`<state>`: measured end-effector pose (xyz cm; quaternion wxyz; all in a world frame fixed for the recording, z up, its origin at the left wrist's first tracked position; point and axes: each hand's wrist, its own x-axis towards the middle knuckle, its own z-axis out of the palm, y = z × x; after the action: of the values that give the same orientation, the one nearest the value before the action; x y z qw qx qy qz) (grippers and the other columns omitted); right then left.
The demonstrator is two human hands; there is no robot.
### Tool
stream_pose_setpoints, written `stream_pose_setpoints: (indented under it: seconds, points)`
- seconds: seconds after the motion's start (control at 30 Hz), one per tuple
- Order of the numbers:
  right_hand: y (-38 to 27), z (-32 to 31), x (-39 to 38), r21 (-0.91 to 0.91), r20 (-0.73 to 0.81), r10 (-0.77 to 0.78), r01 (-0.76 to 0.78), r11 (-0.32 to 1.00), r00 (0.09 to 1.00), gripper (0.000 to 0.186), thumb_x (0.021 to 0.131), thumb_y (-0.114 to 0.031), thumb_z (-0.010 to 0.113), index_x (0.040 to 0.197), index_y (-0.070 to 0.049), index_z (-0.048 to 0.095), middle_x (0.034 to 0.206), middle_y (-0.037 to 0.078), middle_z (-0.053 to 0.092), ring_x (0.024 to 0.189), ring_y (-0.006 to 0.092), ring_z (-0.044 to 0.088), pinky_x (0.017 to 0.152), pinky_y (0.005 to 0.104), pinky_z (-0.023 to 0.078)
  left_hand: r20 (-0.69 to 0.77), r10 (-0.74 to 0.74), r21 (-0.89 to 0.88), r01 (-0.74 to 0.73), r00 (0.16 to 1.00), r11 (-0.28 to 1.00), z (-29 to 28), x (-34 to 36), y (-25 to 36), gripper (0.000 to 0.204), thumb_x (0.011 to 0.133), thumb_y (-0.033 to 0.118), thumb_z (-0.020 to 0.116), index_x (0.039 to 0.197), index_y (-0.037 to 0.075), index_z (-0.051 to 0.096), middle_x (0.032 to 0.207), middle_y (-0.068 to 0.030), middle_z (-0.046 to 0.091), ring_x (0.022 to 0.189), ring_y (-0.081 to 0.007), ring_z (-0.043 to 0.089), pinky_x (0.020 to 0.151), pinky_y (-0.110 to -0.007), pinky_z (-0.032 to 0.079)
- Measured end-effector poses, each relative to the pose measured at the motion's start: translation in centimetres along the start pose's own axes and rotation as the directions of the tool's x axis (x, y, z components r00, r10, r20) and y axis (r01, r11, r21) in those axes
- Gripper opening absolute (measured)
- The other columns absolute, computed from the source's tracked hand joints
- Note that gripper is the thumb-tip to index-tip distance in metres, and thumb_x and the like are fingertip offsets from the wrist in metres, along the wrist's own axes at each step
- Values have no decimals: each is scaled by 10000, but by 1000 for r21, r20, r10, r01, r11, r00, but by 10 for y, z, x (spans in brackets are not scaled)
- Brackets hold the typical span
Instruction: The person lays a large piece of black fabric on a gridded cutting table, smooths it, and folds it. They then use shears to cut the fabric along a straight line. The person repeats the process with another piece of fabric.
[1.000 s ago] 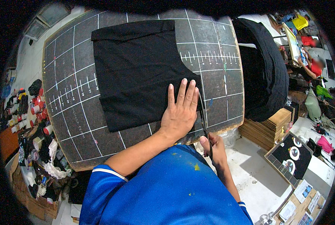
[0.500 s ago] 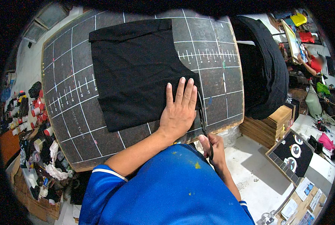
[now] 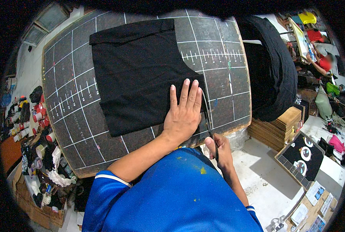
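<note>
A piece of black fabric [image 3: 133,65] with a curved cut-out on its right lies flat on a dark board with a white grid [image 3: 77,123]. My left hand [image 3: 182,114] lies flat on the fabric's lower right part, fingers straight, holding nothing. My right hand [image 3: 222,149] is closed round the handle of dark scissors [image 3: 206,112] below the board's near edge. The long blades point away from me along the fabric's right edge, just beside my left fingers; whether fabric sits between them I cannot tell.
A dark fabric pile [image 3: 274,77] lies right of the board, above stacked brown sheets [image 3: 274,127]. A printed panel [image 3: 303,158] leans at lower right. Spools and clutter [image 3: 39,116] fill the left. Co-workers in red [image 3: 321,62] are at a frame [image 3: 301,40] at upper right.
The fabric and my left hand appear slightly higher and further left in the picture, along with the board's markings. My right hand with the scissors has shifted slightly; its grip looks the same.
</note>
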<state>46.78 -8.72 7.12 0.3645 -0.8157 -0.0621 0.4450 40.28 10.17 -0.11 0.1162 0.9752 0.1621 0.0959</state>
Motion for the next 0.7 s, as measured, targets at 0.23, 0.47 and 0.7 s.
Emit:
stream_pose_setpoints:
  seconds: [0.23,0.47,0.7]
  points:
    - [4,4,-4,47,-18,-5,6,999,1000,534,1016,-505,803,731,-118,570,629,-63,514,558,46,446,495,278,312,3,-18,-35,18,1000,999,1,0,1,854,953,411,724,1632,-40,471,1799,-230,301,1683,-455,207,1319,-738,132]
    - [8,-1,-1,89,11,-6,5,996,1000,514,1007,-491,823,744,-127,571,639,-63,530,550,43,450,488,270,319,0,-18,-33,18,1000,999,1,0,1,870,942,427,740,1627,-40,478,1793,-228,315,1684,-446,213,1314,-743,148]
    - [-9,-2,3,36,27,39,-40,999,999,487,1001,-491,824,822,-88,617,720,-55,575,657,54,495,566,272,364,-31,-10,-74,7,999,997,0,0,0,811,948,392,699,1601,-53,516,1761,-255,367,1665,-463,263,1311,-745,169]
